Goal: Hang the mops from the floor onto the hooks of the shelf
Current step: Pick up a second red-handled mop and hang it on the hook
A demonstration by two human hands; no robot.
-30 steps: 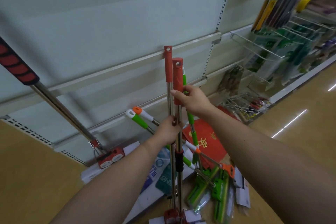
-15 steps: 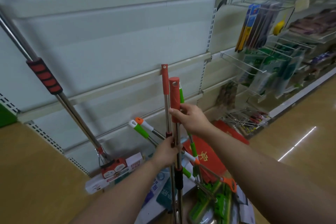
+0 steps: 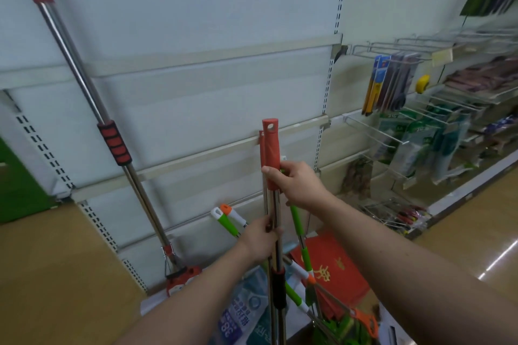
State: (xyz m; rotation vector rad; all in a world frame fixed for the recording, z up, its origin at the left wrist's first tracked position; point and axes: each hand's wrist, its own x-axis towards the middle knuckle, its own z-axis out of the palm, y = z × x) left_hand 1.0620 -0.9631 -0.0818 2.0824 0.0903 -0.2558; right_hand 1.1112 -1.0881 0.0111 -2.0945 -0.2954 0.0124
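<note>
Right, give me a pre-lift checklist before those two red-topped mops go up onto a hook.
1. Right hand gripping the red cap: ok.
2. Left hand gripping the steel poles lower down: ok.
3. Hanging hole in the front cap visible and unblocked: ok.
4. Both poles upright and together: ok.
5. Free hook on the empty panel straight ahead: cannot tell, none visible there.
6. Leaning mop on the left apart from the held pair: ok.

One head-worn wide-angle view, looking forward and slightly down at the shelf wall [image 3: 196, 22], close in. Forearms enter from the bottom edge; floor [image 3: 42, 274] at lower left, the aisle running off to the right.
</note>
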